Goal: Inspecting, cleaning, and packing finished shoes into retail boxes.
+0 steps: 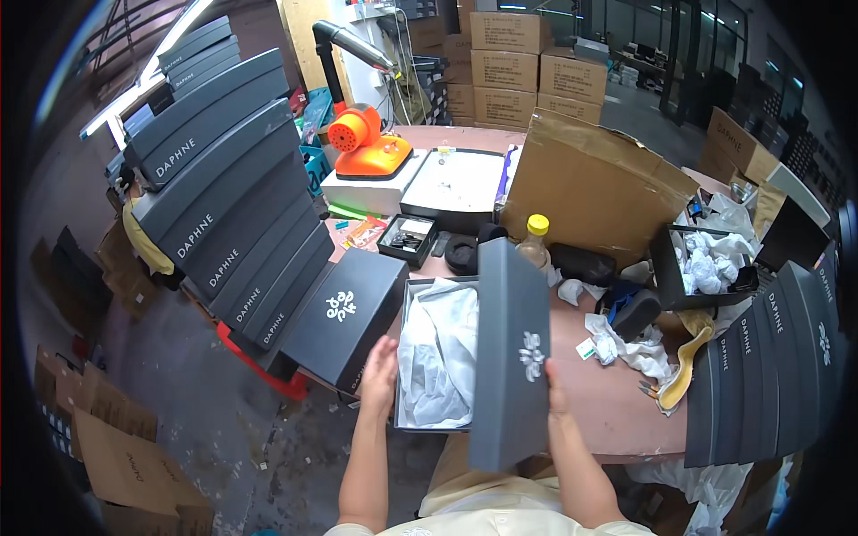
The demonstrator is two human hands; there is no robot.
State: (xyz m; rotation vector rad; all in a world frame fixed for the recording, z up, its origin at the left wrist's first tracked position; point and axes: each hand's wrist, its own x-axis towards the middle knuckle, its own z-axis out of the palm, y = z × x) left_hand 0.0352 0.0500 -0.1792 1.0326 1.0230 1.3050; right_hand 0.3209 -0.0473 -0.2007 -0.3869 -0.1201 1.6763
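Note:
In front of me at the table's near edge sits a dark grey shoebox base (434, 430), with crumpled white tissue paper (440, 344) filling it. My right hand (557, 389) grips the outer side of its grey lid (514, 357), which stands tilted on edge over the right part of the base. The lid hides what lies behind it. My left hand (380, 371) is at the base's left wall, fingers stretched out and holding nothing. Just left of that hand lies a closed grey shoebox (344, 308) with a white logo.
Tall stacks of grey shoeboxes (237, 214) rise on the left, and more boxes (769, 357) lean at the right. Behind stand an orange machine (366, 147), a yellow-capped bottle (536, 234) and a cardboard sheet (599, 188). Right of the lid are a dark shoe (633, 308) and a paper-filled box (684, 286).

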